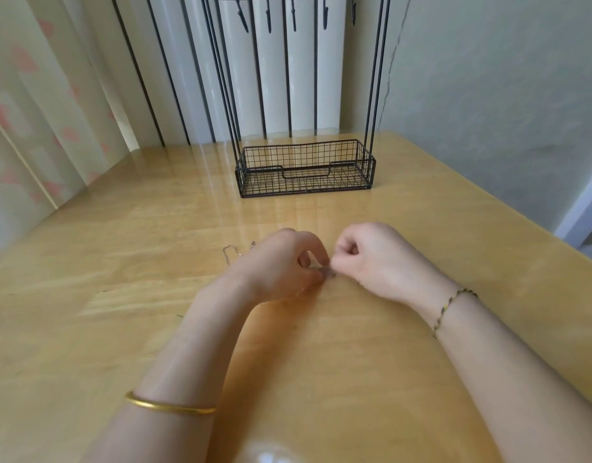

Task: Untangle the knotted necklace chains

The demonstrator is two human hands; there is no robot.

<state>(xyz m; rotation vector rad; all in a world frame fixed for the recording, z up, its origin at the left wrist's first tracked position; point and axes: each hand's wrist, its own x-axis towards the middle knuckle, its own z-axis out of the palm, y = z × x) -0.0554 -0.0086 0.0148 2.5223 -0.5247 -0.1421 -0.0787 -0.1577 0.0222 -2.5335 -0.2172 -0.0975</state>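
Knot: the necklace chains (326, 271) sat bunched between both hands, just above the tabletop (121, 295).
Left hand (278, 262): fingers curled, pinching the knot.
Right hand (371, 259): fingers curled, pinching its other side.
Loose strand (229, 253): lay on the tabletop beside the left hand.
Progress: apparently midway; the knot was not yet freed.

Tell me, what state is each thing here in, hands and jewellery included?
Necklace chains: knotted between the fingertips, a loose loop on the table.
Left hand: pinches the knot.
Right hand: pinches the knot.
Wire basket stand: upright.
Gold bangle: worn on left forearm.
Braided bracelet: worn on right wrist.
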